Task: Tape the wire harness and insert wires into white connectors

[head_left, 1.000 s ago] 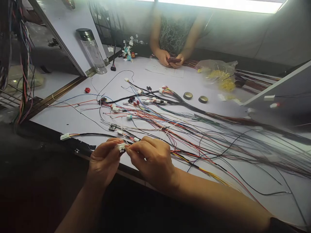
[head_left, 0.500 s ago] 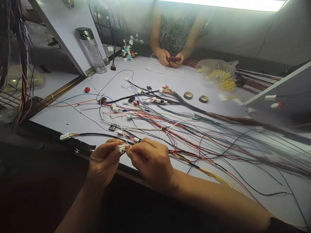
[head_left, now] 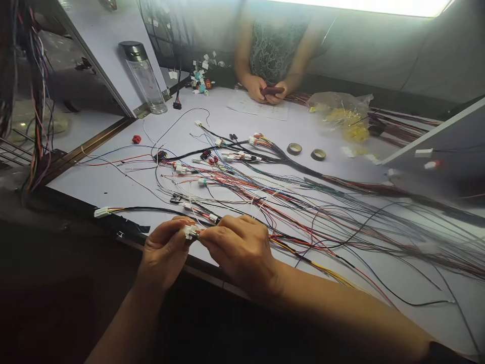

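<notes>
Where the two hands meet at the near edge of the table, a small white plastic connector [head_left: 189, 231] sits between them, pinched at the fingertips. The left hand [head_left: 163, 253] grips the connector from the left, thumb on top and fingers curled under it, closed firmly around the piece. The right hand [head_left: 237, 248] comes in from the right with thumb and forefinger pressed together at the connector's end, the other fingers folded loosely; it appears to be nipping a thin wire there, though the wire itself is too fine to make out at the fingertips.

Just beyond the hands, a wide spread of thin multicoloured wires [head_left: 288, 212] fans across the white tabletop [head_left: 113, 184] toward the right, with many small white and red terminal plugs [head_left: 231, 156] at its far left end. Another white connector on a black sheathed cable [head_left: 101, 212] lies left of the hands, near the table edge. Farther back lie two small rolls of dark tape [head_left: 306, 151], side by side, and a clear plastic bag of yellow parts [head_left: 341, 119]. A tall clear bottle with a dark cap [head_left: 144, 76] stands at the far left. Across the table a seated person's hands [head_left: 265, 91] hold a dark phone.
</notes>
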Tool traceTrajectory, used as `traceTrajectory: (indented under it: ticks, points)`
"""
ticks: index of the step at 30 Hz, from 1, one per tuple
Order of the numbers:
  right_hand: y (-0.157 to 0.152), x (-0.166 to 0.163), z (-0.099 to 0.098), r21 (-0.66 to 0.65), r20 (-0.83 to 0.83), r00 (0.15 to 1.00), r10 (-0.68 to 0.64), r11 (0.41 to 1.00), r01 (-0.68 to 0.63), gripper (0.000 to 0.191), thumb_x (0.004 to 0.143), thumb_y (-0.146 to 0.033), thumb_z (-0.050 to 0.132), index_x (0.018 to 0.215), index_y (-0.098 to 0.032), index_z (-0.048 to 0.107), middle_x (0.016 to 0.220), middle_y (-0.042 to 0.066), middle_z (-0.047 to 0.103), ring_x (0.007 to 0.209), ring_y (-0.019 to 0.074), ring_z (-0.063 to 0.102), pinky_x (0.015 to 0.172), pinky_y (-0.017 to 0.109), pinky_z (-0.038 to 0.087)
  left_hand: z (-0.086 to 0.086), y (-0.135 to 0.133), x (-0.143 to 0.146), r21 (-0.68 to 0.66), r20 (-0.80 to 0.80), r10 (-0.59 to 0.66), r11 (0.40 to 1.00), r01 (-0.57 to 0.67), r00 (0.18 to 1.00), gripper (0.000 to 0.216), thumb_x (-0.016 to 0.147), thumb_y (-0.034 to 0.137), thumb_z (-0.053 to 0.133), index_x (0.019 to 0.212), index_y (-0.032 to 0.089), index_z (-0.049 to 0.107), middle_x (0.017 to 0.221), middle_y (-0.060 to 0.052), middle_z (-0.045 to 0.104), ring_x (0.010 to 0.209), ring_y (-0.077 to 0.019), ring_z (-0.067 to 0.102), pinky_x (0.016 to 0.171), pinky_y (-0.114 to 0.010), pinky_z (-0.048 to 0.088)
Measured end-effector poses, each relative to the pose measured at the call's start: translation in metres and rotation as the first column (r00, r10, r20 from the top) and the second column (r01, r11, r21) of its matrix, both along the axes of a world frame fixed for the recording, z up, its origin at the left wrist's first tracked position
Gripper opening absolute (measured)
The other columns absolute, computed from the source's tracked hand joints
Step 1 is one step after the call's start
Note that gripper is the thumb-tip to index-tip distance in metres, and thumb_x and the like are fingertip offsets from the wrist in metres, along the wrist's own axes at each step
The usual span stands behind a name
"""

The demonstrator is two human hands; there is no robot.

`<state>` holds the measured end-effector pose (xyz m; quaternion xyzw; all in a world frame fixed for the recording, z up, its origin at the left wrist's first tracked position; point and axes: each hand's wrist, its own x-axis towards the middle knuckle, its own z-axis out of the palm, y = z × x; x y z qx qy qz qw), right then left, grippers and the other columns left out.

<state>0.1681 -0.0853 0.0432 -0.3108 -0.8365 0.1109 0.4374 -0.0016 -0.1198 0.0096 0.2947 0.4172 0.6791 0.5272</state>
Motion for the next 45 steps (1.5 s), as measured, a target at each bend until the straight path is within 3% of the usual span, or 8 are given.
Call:
traceTrajectory:
  ticks: [12,28,39,45]
  points:
    - [0.016,0.014,0.02,0.151,0.236,0.966,0.11,0.977,-0.148,0.027,0.098,-0.015,0.038,0.085,-0.017,0.062,0.066,-0.002,0.053,0.054,0.0085,0.043,0.062,0.028,0.029,0.003,0.002,0.001,-0.069,0.01,-0.012,0.998,0.013,1.0,0.014,0.065,0.024,0.083,0.076,0.02,0.077,0.075,-0.005,0.071,0.07,-0.0145,0.065,0.068,-0.026,0.055]
    - [0.021,0.008,0.015,0.271,0.333,0.942,0.052,0.951,-0.148,0.022,0.094,-0.011,0.044,0.077,-0.017,0.056,0.063,-0.003,0.048,0.055,0.0095,0.042,0.059,0.029,0.023,-0.004,0.005,-0.002,-0.09,-0.044,-0.032,0.996,0.028,0.999,0.017,0.06,0.021,0.085,0.075,0.019,0.077,0.079,-0.006,0.071,0.072,-0.0168,0.065,0.067,-0.029,0.057]
    - [0.03,-0.002,-0.012,0.239,0.3,0.952,0.064,0.961,-0.14,0.023,0.098,-0.018,0.044,0.081,-0.017,0.059,0.065,-0.003,0.053,0.057,0.0097,0.046,0.062,0.029,0.025,-0.015,0.01,-0.004,-0.174,0.058,-0.086,0.98,0.095,0.995,0.018,0.063,0.025,0.084,0.078,0.018,0.076,0.076,-0.007,0.073,0.068,-0.0165,0.067,0.069,-0.03,0.057]
    - [0.03,0.003,-0.012,0.09,0.24,0.968,0.081,0.99,-0.105,0.016,0.095,-0.032,0.054,0.091,-0.021,0.066,0.075,-0.002,0.064,0.066,0.0082,0.055,0.067,0.027,0.03,-0.015,0.012,-0.005,-0.175,0.077,-0.066,0.981,0.079,0.995,0.019,0.063,0.027,0.084,0.077,0.018,0.076,0.074,-0.007,0.073,0.067,-0.0167,0.066,0.067,-0.031,0.056]
